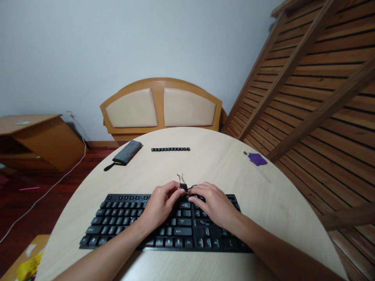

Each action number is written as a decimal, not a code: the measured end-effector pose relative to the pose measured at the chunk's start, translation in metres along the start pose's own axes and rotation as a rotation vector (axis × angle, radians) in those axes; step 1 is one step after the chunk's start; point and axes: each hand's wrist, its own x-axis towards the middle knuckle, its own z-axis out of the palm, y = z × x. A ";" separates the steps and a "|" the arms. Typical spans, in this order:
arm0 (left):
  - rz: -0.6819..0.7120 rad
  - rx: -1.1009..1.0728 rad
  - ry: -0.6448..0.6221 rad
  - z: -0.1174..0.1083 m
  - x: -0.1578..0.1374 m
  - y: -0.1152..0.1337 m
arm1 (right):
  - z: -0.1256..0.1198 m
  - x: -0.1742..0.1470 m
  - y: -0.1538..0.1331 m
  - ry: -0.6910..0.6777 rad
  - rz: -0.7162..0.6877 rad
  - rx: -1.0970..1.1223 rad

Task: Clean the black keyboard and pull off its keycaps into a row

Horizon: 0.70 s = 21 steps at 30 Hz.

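A black keyboard (178,231) lies flat near the table's front side, and several switch positions along its back row show no keycaps. Over its back edge, my left hand (164,201) pinches the small black handle of a wire keycap puller (183,187) between thumb and fingers. The two thin wire prongs of the puller point away from me. Close beside it, my right hand (212,203) has thumb and fingers drawn together above the keyboard's back edge; whatever lies between those fingertips is too small to make out. A black cable runs behind the right fingertips.
A row of loose black keycaps (170,149) lies farther back on the round table (205,142). A grey pouch (128,152) rests at the back left. On the right are a purple cloth (257,159) and a thin brush (259,169). A headboard (160,103) stands behind.
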 end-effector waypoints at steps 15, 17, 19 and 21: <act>-0.042 -0.142 0.024 -0.001 0.004 -0.005 | 0.002 0.001 0.001 0.027 0.036 0.029; -0.040 -0.154 0.031 -0.001 0.003 -0.005 | 0.002 0.000 0.001 0.038 0.022 0.041; -0.043 -0.176 0.041 0.000 0.003 -0.005 | 0.001 -0.001 0.001 0.052 0.007 0.061; -0.045 -0.193 0.050 0.000 0.002 -0.004 | 0.000 -0.002 0.000 0.066 0.001 0.086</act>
